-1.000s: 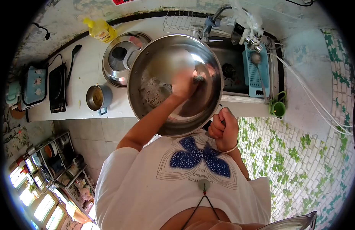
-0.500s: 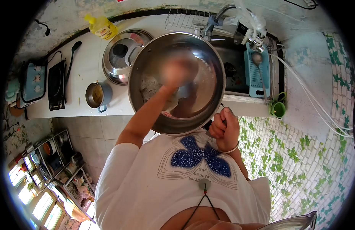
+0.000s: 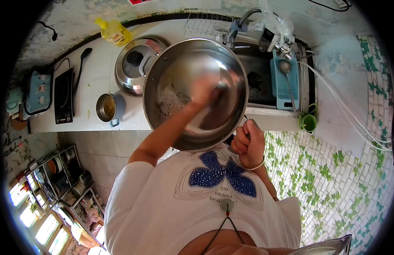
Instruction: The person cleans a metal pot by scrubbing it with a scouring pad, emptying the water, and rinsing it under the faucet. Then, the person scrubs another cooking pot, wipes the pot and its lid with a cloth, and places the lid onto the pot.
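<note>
"While the left hand (image 3: 205,87) was inside the steel wok (image 3: 227,117), what did its grip have hold of?"

"I could not tell; the hand was blurred, so whether it held a scrubber or nothing was hidden. The right hand (image 3: 250,142) was plainer: its grip was closed narrowly around the wok's handle (image 3: 231,138), near the white T-shirt (image 3: 158,204)."

"And where was the wok?"

"Over the front edge of the desk (image 3: 131,114), between the steel lid (image 3: 133,63) and the sink (image 3: 261,100). How much of its weight the desk bore, I could not tell."

"How was work inside the bowl best done?"

"In my judgement, with a firm right grip, since an overhanging wok could swing under any push from the left. Pressure seemed best flat and even along the curve, lighter near the rim."

"And the suds (image 3: 170,101)?"

"They lay on the bowl's left side. To my mind, it made sense to draw foam from there across the barer right wall, in small amounts, so none slopped over."
</note>
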### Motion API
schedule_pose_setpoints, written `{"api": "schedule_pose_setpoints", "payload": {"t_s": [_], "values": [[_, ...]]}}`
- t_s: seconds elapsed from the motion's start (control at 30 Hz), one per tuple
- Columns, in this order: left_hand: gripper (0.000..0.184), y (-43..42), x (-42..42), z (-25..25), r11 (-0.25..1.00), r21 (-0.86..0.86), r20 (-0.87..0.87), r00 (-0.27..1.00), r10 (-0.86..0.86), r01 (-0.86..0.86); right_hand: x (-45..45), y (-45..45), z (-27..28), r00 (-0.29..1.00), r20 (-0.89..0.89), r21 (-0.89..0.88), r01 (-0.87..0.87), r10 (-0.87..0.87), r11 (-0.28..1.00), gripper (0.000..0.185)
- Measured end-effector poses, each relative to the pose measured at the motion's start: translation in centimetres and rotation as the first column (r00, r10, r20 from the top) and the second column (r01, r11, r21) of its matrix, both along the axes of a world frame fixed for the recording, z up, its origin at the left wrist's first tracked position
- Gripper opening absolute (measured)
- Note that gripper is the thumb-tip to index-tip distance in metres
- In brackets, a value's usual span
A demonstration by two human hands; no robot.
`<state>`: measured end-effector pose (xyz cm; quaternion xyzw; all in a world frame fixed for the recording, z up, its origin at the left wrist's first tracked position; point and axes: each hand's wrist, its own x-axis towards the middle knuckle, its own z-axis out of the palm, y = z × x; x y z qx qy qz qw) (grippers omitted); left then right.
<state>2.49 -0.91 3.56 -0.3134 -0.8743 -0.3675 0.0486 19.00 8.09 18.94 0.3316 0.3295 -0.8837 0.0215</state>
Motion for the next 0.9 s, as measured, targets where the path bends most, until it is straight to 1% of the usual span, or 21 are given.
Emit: {"api": "schedule_pose_setpoints", "payload": {"t_s": [0.03,0.07,0.1,0.13,0.17,0.2,0.23,0.3,0.37,0.4,0.47,0.5,0.57,0.6,0.67,0.7,0.73,0.77,0.8,0.87,0.9], "values": [[0.016,1.1,1.3,-1.2,0.996,0.092,0.064,0.998,-0.022,0.016,0.0,0.0,0.0,1.000,0.003,0.010,-0.007,0.007,1.000,0.028],[0.016,1.0,1.3,-2.3,0.996,0.090,0.067,0.998,-0.020,0.014,0.2,0.1,-0.1,1.000,0.005,0.008,-0.010,0.010,1.000,0.028],[0.014,1.1,0.7,-3.1,0.999,0.008,0.016,0.999,-0.034,0.034,0.4,0.4,-0.4,1.000,0.010,-0.007,-0.011,0.011,1.000,0.028],[0.017,1.3,0.0,-3.8,0.996,-0.074,-0.032,0.998,-0.054,0.051,0.6,0.6,-0.5,1.000,0.015,-0.021,-0.010,0.010,1.000,0.028],[0.018,0.2,-1.3,-3.5,1.000,0.001,-0.199,0.980,-0.019,0.020,0.6,0.5,-0.4,1.000,0.019,-0.018,-0.010,0.010,1.000,0.028],[0.019,-0.8,-1.7,-0.5,0.990,-0.097,0.379,0.916,0.131,-0.101,0.6,0.1,-0.3,1.000,0.021,-0.006,-0.002,0.002,1.000,0.028],[0.020,-1.1,-2.1,0.6,0.967,-0.228,0.233,0.958,0.167,-0.113,0.5,-0.1,-0.2,1.000,0.020,0.006,0.006,-0.006,1.000,0.028],[0.021,-1.1,-1.5,0.8,0.924,-0.353,0.074,0.981,0.182,-0.145,0.4,-0.2,0.0,1.000,0.014,0.005,0.006,-0.006,1.000,0.028],[0.025,0.0,0.3,0.0,0.996,-0.091,0.292,0.956,0.037,-0.011,0.1,-0.2,0.0,1.000,0.002,0.006,0.003,-0.003,1.000,0.028],[0.025,0.3,0.9,0.3,0.996,-0.091,0.291,0.956,0.038,-0.012,0.2,0.0,0.0,1.000,0.005,0.010,-0.007,0.007,1.000,0.028],[0.026,0.5,1.8,0.8,0.994,-0.094,0.173,0.984,-0.046,0.063,0.4,0.1,-0.1,1.000,0.013,0.013,-0.020,0.020,1.000,0.029],[0.028,0.7,1.0,1.3,0.978,-0.187,0.304,0.941,0.148,-0.094,0.5,0.1,-0.3,1.000,0.016,0.010,-0.007,0.006,1.000,0.028],[0.030,-1.4,-1.7,-1.5,0.980,-0.129,0.237,0.954,0.182,-0.154,0.6,0.0,-0.3,1.000,0.023,0.008,0.008,-0.008,1.000,0.028],[0.029,-1.7,-2.9,-1.5,0.919,-0.334,-0.029,0.977,0.210,-0.208,0.5,-0.2,-0.1,1.000,0.018,0.013,0.007,-0.007,1.000,0.028],[0.027,-1.8,-2.6,-2.0,0.917,-0.337,-0.021,0.976,0.219,-0.213,0.2,-0.3,0.1,1.000,0.009,0.016,0.005,-0.005,1.000,0.028],[0.025,-1.8,-1.5,-1.1,0.980,-0.180,0.070,0.993,0.097,-0.083,0.1,-0.3,0.1,1.000,0.014,0.035,0.004,-0.005,0.999,0.028],[0.024,-1.3,-0.2,-0.1,0.980,-0.197,0.229,0.973,0.041,0.005,0.0,-0.2,0.1,1.000,0.020,0.055,0.006,-0.007,0.998,0.028],[0.022,-0.7,1.0,2.8,0.974,-0.209,0.382,0.924,0.002,0.084,0.0,0.0,0.1,1.000,0.024,0.055,0.008,-0.009,0.998,0.028],[0.022,-1.1,2.3,3.3,0.974,-0.208,0.388,0.922,0.001,0.086,0.0,0.5,0.0,1.000,0.028,0.046,0.012,-0.013,0.999,0.028],[0.026,-2.3,4.0,3.6,0.930,-0.127,0.399,0.876,-0.271,0.345,0.2,1.2,-0.3,0.999,0.041,0.032,0.011,-0.012,0.999,0.028],[0.026,-3.1,4.4,3.5,0.930,-0.130,0.405,0.874,-0.268,0.345,0.2,1.4,-0.5,0.999,0.045,0.024,0.024,-0.026,0.999,0.028]]}}
